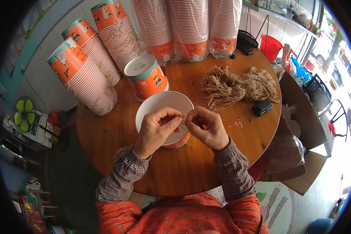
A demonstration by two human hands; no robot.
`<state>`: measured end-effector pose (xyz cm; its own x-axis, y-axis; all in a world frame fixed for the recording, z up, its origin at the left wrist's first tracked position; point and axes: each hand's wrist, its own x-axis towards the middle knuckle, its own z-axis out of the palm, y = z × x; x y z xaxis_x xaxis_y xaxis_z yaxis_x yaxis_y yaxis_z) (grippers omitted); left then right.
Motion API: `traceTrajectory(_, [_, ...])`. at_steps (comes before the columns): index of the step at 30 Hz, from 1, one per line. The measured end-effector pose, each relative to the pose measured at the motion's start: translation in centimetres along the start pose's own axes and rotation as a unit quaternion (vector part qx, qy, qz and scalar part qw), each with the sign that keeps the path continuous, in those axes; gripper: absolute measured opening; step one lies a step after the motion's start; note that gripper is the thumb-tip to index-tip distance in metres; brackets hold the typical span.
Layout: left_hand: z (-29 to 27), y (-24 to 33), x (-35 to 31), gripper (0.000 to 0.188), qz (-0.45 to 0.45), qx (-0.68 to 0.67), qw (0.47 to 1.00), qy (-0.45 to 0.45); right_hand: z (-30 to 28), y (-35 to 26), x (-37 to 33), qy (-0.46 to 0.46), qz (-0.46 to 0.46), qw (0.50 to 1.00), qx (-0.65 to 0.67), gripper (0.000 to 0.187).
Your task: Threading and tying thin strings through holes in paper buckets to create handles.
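Observation:
Both my hands meet above a paper bucket with a white inside and an orange printed outside. Fingers and thumb of my left hand pinch a tan twine cord, and my right hand pinches it too, the fingertips almost touching. Only a short bit of the cord shows between them, and a thin strand hangs by the bucket's right side. Behind this bucket another orange and teal bucket stands on the table. To the right lie bundles of loose tan twine cords.
The round wooden table holds tall leaning stacks of striped buckets at the left and plastic-wrapped stacks at the back. A small black case and tiny pale bits lie at the right. Beyond the edge stands an open cardboard box.

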<state>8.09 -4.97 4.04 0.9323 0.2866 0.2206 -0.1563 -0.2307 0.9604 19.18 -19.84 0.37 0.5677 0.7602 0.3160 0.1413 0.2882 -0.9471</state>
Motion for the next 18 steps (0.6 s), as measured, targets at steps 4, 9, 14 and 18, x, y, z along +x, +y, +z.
traceTrajectory(4, [0.12, -0.44, 0.08, 0.011, 0.008, -0.033, 0.999, 0.019, 0.05, -0.29, -0.03, 0.006, -0.043, 0.997, -0.060, 0.007])
traceTrajectory(9, [0.04, -0.34, -0.30, 0.009, 0.046, 0.072, 0.996, 0.023, 0.07, 0.11, -0.05, 0.009, -0.016, 1.000, -0.018, 0.007])
traceTrajectory(14, [0.57, -0.15, -0.52, 0.006, 0.079, 0.127, 0.987, 0.049, 0.08, 0.10, 0.07, 0.013, -0.017, 1.000, 0.019, 0.006])
traceTrajectory(18, [0.68, -0.05, -0.64, 0.007, 0.124, 0.187, 0.973, 0.055, 0.13, 0.09, 0.15, 0.012, -0.028, 0.999, 0.037, 0.005])
